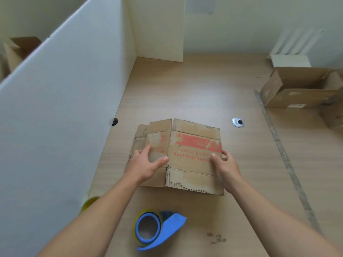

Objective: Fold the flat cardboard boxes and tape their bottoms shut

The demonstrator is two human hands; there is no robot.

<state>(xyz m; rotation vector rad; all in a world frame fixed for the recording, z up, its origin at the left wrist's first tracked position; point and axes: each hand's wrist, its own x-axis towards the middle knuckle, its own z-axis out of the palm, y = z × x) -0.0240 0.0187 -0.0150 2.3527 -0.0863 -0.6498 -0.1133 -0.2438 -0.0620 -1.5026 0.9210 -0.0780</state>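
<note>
Now my left fingers (148, 148) lie spread on the box (193, 165), right fingers (213, 157) pinch its right edge; I should push inward evenly.

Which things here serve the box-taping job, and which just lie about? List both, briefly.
For the job: flat cardboard box; blue tape dispenser.
Lying about: yellow roll by the partition; metal grommet; opened boxes at the right.
</note>
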